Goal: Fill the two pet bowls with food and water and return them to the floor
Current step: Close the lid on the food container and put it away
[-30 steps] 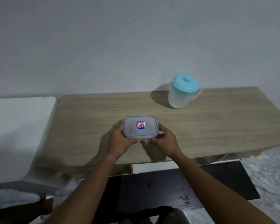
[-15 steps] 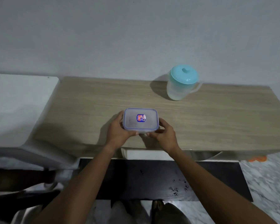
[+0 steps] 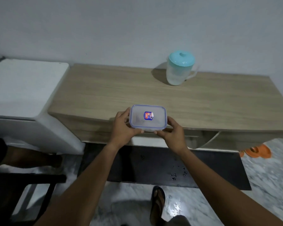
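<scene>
A small clear food container [image 3: 148, 117] with a blue-rimmed lid and a sticker is held over the front edge of the wooden cabinet top [image 3: 104, 95]. My left hand [image 3: 123, 128] grips its left side and my right hand [image 3: 171, 132] grips its right side, thumbs along the near edge. A translucent water jug [image 3: 180, 69] with a teal lid stands upright at the back of the cabinet, near the wall. No pet bowls are in view.
A white appliance [image 3: 23, 88] stands left of the cabinet. On the marble floor lie a black mat [image 3: 153, 163] with scattered dark bits and orange sandals [image 3: 256, 151] at the right. My sandalled foot [image 3: 157, 204] and a dark chair [image 3: 23, 185] are below.
Both hands have drawn the container back from the cabinet top toward its front edge. The view has pulled back and tilted down, showing more floor.
</scene>
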`<state>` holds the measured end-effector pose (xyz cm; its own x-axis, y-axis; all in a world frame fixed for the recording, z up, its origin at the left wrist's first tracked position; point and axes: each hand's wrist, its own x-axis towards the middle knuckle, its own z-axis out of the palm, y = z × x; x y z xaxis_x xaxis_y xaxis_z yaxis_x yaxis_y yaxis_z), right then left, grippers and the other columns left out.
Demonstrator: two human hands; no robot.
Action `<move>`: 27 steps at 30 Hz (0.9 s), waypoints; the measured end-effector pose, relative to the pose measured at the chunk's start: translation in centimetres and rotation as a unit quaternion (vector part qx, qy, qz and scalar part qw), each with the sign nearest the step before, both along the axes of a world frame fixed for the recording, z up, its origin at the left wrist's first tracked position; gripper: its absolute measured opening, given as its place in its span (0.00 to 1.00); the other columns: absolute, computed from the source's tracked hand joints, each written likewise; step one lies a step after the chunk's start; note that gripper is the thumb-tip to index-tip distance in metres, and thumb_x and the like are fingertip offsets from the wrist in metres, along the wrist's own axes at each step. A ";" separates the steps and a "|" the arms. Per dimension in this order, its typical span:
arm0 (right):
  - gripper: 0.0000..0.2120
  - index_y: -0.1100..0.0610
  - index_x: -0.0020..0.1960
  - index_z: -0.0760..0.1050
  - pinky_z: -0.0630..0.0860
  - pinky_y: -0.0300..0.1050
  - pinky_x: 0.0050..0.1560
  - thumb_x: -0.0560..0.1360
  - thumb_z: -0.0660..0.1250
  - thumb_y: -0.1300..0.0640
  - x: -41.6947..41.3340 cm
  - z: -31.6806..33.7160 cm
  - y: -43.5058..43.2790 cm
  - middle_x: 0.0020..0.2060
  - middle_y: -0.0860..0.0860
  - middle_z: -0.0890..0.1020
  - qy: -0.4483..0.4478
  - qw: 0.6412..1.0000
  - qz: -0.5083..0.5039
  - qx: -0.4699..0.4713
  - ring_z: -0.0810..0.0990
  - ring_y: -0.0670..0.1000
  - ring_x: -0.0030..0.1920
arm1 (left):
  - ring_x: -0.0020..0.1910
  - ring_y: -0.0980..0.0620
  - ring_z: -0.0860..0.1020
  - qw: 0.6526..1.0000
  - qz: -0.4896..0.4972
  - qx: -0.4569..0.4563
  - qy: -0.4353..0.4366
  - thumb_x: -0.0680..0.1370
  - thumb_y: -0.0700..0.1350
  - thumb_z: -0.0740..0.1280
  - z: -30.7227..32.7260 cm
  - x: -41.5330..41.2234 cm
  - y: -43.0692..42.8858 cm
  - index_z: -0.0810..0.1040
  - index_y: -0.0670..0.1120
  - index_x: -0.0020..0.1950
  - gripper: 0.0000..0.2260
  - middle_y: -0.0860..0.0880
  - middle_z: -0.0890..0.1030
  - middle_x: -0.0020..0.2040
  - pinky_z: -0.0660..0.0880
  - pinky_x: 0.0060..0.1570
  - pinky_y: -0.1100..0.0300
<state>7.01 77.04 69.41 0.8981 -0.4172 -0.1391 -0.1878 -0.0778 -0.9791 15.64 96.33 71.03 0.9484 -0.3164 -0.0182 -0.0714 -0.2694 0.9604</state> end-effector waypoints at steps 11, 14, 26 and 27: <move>0.35 0.49 0.69 0.77 0.84 0.55 0.57 0.66 0.83 0.63 -8.0 -3.8 5.1 0.59 0.45 0.85 0.041 0.999 -0.011 -0.033 0.87 0.49 0.54 | 0.56 0.58 0.79 1.000 -0.021 0.019 0.003 0.61 0.39 0.82 -4.5 -7.6 5.2 0.67 0.64 0.70 0.45 0.57 0.72 0.58 0.81 0.55 0.54; 0.35 0.50 0.70 0.77 0.82 0.55 0.62 0.65 0.84 0.59 -8.6 -6.9 5.6 0.60 0.46 0.85 0.058 0.998 -0.006 -0.036 0.83 0.47 0.62 | 0.57 0.54 0.80 0.999 -0.002 0.012 0.033 0.60 0.38 0.82 -7.2 -8.2 5.4 0.67 0.66 0.71 0.47 0.66 0.72 0.57 0.81 0.54 0.49; 0.31 0.52 0.66 0.79 0.81 0.37 0.44 0.67 0.80 0.71 1.7 -21.6 0.8 0.55 0.47 0.86 0.022 0.998 -0.058 0.022 0.86 0.49 0.48 | 0.58 0.54 0.82 0.980 0.069 -0.143 0.116 0.66 0.27 0.76 -21.2 -0.3 -1.3 0.78 0.52 0.64 0.32 0.53 0.84 0.57 0.78 0.56 0.61; 0.30 0.53 0.65 0.79 0.80 0.35 0.42 0.67 0.80 0.71 2.7 -22.1 0.2 0.56 0.48 0.85 0.017 0.998 -0.059 0.027 0.85 0.49 0.49 | 0.58 0.53 0.82 0.981 0.077 -0.142 0.109 0.67 0.28 0.76 -21.9 0.5 -1.9 0.78 0.48 0.64 0.29 0.51 0.84 0.57 0.78 0.57 0.59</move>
